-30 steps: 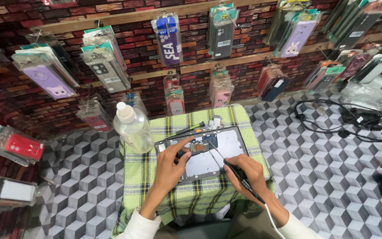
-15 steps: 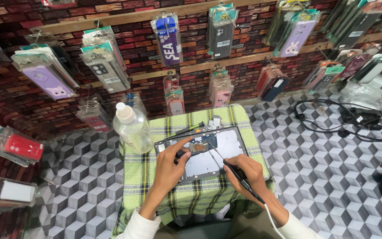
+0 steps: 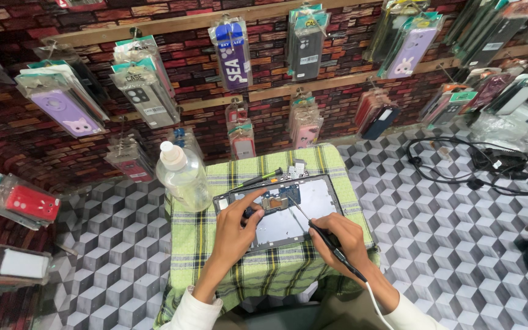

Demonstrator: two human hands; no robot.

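An opened tablet (image 3: 288, 211) lies flat on the bench (image 3: 215, 256) under a green plaid cloth. The left hand (image 3: 234, 227) presses its fingers onto the tablet's board, holding nothing. The right hand (image 3: 340, 239) is clamped around a soldering iron (image 3: 322, 235), tip over the board. A clear bottle (image 3: 181, 174) stands just beside the tablet.

The camera sits on my head, looking down close at the table (image 3: 215, 256) and the wall behind.
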